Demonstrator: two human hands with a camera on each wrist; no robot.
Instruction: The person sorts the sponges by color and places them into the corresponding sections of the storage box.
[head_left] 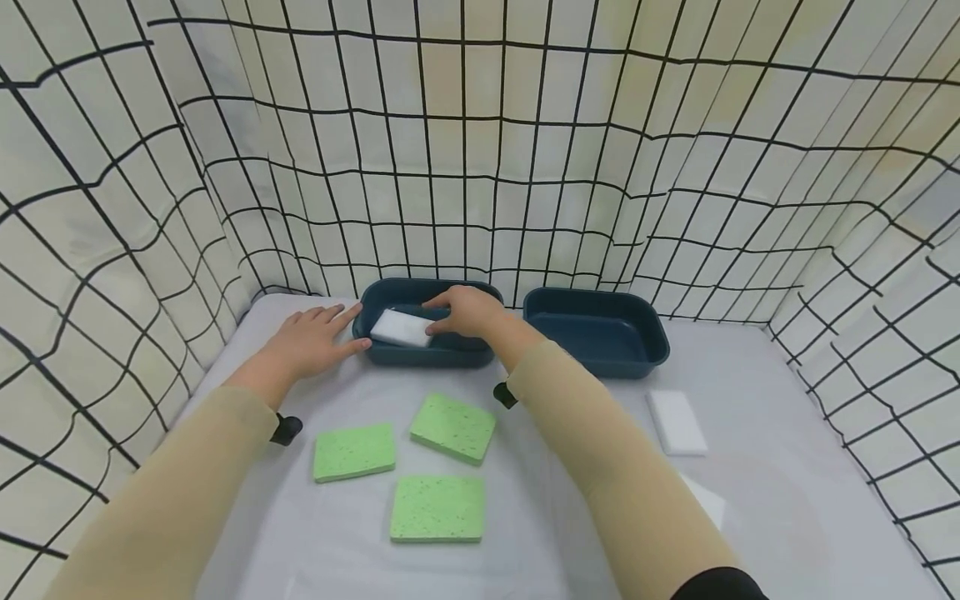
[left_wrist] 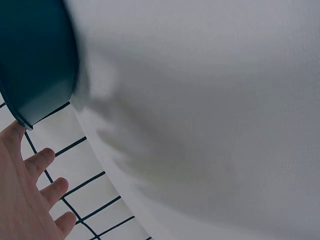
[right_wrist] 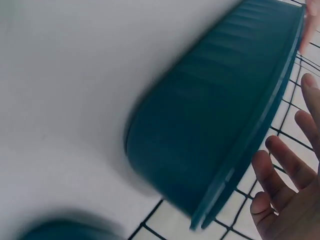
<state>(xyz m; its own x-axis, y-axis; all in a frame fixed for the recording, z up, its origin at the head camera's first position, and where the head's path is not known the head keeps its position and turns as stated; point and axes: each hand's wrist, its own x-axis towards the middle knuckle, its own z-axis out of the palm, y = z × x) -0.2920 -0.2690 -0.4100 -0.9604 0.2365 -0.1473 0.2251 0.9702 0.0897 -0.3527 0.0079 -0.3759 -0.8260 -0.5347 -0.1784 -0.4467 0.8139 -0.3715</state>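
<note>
A white block (head_left: 401, 328), like a foam sponge, lies in the left dark blue bin (head_left: 431, 358). My left hand (head_left: 311, 340) touches this bin's left end, its thumb and forefinger spread at the rim. In the left wrist view, the other fingers (left_wrist: 54, 192) spread apart past the rim. My right hand (head_left: 471, 313) is over the bin, its thumb right at the block's right end. The right wrist view shows its fingers (right_wrist: 287, 162) loosely bent and spread above the rim, with nothing gripped between them.
Beside the left bin stands a second dark blue bin (head_left: 596, 333). Three green speckled sponges (head_left: 437, 508) lie nearer on the white table. On the right are a white block (head_left: 677, 423) and another (head_left: 707, 502) partly behind the right sleeve. Black wire grid (head_left: 480, 175) surrounds the back and sides.
</note>
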